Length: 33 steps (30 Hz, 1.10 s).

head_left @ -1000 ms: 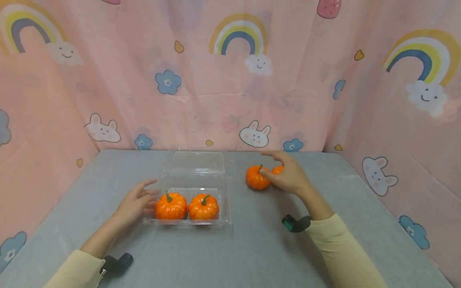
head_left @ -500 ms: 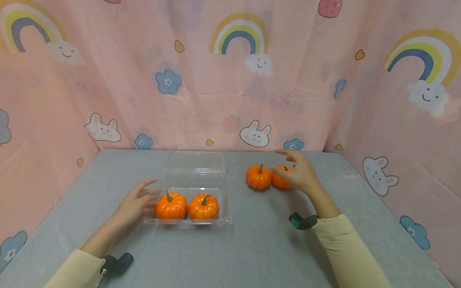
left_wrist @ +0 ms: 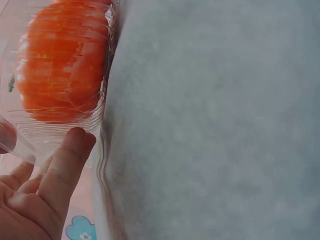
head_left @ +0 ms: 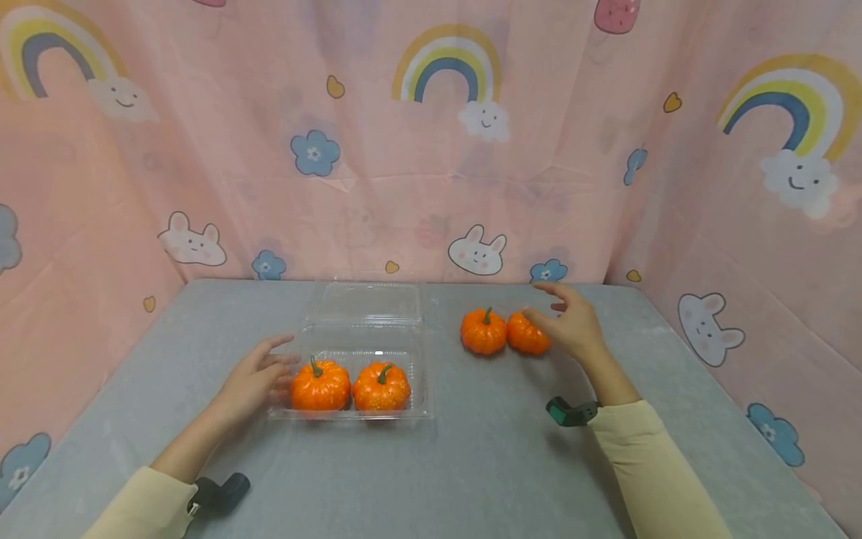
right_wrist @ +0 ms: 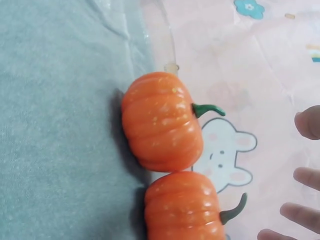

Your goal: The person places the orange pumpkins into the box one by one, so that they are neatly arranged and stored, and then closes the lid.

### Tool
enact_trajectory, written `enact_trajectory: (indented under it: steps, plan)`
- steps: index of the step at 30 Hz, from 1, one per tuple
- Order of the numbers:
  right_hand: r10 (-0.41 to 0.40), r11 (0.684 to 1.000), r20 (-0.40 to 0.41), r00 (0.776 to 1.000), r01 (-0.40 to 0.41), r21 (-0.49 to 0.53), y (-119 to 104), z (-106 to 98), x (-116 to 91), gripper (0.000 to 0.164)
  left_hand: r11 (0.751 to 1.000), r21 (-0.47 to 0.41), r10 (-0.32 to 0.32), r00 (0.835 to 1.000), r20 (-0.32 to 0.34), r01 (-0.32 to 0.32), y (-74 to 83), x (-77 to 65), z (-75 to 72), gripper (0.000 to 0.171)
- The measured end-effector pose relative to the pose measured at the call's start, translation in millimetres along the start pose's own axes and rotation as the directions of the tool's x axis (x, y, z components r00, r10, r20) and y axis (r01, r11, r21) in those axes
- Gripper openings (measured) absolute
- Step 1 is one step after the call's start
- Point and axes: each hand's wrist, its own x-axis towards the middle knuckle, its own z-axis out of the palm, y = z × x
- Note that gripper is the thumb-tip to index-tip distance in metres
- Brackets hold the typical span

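My left hand (head_left: 252, 378) is at the left end of a clear plastic clamshell box (head_left: 419, 374), its relaxed fingers (left_wrist: 60, 172) right at the ribbed side wall. Inside the box sit two small orange pumpkins, a left pumpkin (head_left: 320, 387) and a right pumpkin (head_left: 381, 388), both with green stems. On the table to the right, two more pumpkins stand side by side: a near-left one (head_left: 483, 332) and an outer one (head_left: 527, 335). My right hand (head_left: 572, 326) hovers beside the outer pumpkin, thumb and fingers spread, holding nothing; in the right wrist view its fingertips are apart from both pumpkins.
The box's hinged lid (head_left: 369, 303) lies folded back toward the rear. A grey cloth covers the table (head_left: 458, 464). A pink patterned curtain (head_left: 417, 202) rises along the back and both sides. Each wrist wears a dark camera mount.
My right hand has drawn away to the right, uncovering more of the outer pumpkin, which stays beside its neighbour. The left hand and box have stayed put.
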Motion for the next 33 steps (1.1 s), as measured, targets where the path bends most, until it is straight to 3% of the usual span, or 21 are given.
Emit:
enact_trajectory:
  steps: [4, 16, 23, 33]
  plan:
    - [0.032, 0.999, -0.008, 0.999, -0.032, 0.016, 9, 2, 2, 0.058, 1.000, -0.003, 0.003, 1.000, -0.004, -0.003, 0.3, 0.7, -0.2, 0.055]
    - [0.021, 0.999, -0.020, 1.000, -0.021, 0.029, 33, 11, 6, 0.052, 1.000, 0.001, 0.003, 1.000, -0.004, -0.003, -0.4, 1.3, -0.8, 0.055]
    - [0.101, 0.995, 0.027, 0.994, -0.102, 0.016, 42, 14, 6, 0.051, 1.000, 0.007, -0.004, 1.000, -0.001, 0.004, -0.6, 1.4, -0.8, 0.055]
    - [0.112, 0.993, 0.061, 0.992, -0.114, 0.020, 51, 19, 6, 0.051, 1.000, -0.002, 0.007, 1.000, 0.000, -0.007, -0.8, 0.4, -1.0, 0.055]
